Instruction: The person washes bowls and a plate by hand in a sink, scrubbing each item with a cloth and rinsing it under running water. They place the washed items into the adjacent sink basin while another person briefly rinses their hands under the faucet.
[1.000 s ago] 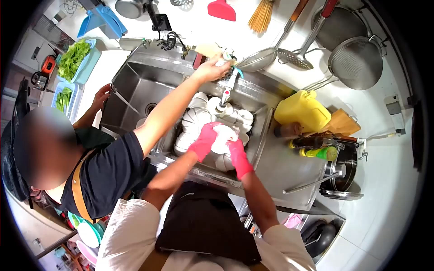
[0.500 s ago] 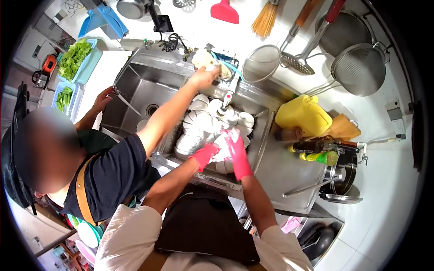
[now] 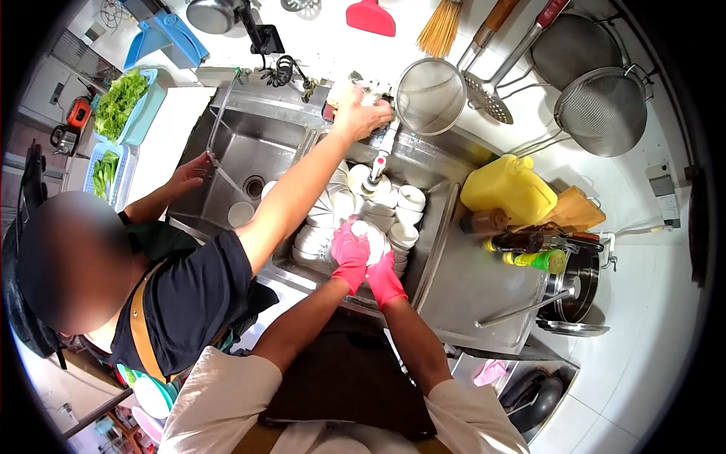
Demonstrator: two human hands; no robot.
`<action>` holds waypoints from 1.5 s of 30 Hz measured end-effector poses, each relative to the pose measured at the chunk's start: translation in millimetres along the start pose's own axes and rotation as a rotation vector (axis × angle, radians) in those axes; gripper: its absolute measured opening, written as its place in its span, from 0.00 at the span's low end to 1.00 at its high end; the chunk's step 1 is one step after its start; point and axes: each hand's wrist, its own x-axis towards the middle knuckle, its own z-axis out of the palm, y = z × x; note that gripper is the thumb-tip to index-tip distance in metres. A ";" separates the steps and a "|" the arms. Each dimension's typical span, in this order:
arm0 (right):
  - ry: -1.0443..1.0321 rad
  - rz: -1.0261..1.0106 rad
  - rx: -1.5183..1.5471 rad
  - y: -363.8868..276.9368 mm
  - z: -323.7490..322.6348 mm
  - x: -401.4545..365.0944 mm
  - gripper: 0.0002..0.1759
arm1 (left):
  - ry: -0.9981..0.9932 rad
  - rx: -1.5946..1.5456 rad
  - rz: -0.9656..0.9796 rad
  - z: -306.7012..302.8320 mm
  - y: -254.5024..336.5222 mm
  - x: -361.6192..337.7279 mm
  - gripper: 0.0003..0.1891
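My two hands wear pink rubber gloves over the right basin of a steel sink [image 3: 442, 219]. My left hand [image 3: 349, 253] and my right hand [image 3: 384, 278] are closed together around a small white bowl [image 3: 368, 240]. Under and behind them lies a pile of white bowls and plates [image 3: 389, 204]. The tap [image 3: 376, 163] points down just behind the pile.
A co-worker in a dark shirt stands at my left, one arm stretched over the basin, that hand [image 3: 361, 115] at the tap's base. A yellow jug [image 3: 505, 188], bottles [image 3: 529, 250] and a pot [image 3: 578, 280] stand on the drainboard. Strainers [image 3: 597, 106] hang on the wall. Greens [image 3: 117, 102] sit far left.
My hands have come close together on the bowl and drawn toward me. The co-worker's far hand shifted right at the tap; the other hand moved off the sink's left edge.
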 end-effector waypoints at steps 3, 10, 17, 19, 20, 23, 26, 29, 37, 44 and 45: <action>-0.020 0.093 0.220 -2.9 -4.8 -7.5 0.18 | 0.131 0.119 0.243 -0.4 2.9 8.5 0.16; 0.343 0.299 0.308 12.6 10.2 -11.7 0.16 | -0.180 -0.254 -0.154 -18.7 2.9 24.5 0.15; 0.007 0.062 0.032 44.6 -15.6 27.0 0.13 | -0.987 -1.016 -1.051 -5.7 -32.3 5.7 0.14; -0.022 0.109 -0.010 39.5 -17.6 29.3 0.12 | -1.046 -1.022 -1.038 -5.5 -22.9 4.2 0.14; -0.051 0.167 -0.051 38.8 -17.0 25.4 0.12 | -1.065 -1.002 -0.977 -2.5 -25.1 7.0 0.14; 0.223 0.300 0.371 45.4 2.7 -0.3 0.12 | -1.144 -0.940 -0.832 -0.2 -33.2 13.5 0.14; 0.240 0.408 0.688 130.6 18.7 -14.9 0.10 | -1.219 -0.897 -0.735 -4.6 -46.2 17.2 0.14; 0.152 0.366 0.516 123.5 2.2 -6.7 0.09 | -1.263 -0.847 -0.533 0.3 -57.9 17.7 0.13; 0.006 0.131 0.559 78.8 -4.2 -4.1 0.16 | -0.999 -0.847 -0.300 29.5 -57.4 23.5 0.12; 0.071 0.088 0.436 29.9 -48.7 -9.5 0.14 | -0.276 -0.793 -0.466 43.9 -75.3 26.4 0.24; 0.140 0.187 0.740 28.1 -49.8 -7.5 0.15 | -0.314 -0.686 -0.298 52.5 -88.1 26.6 0.25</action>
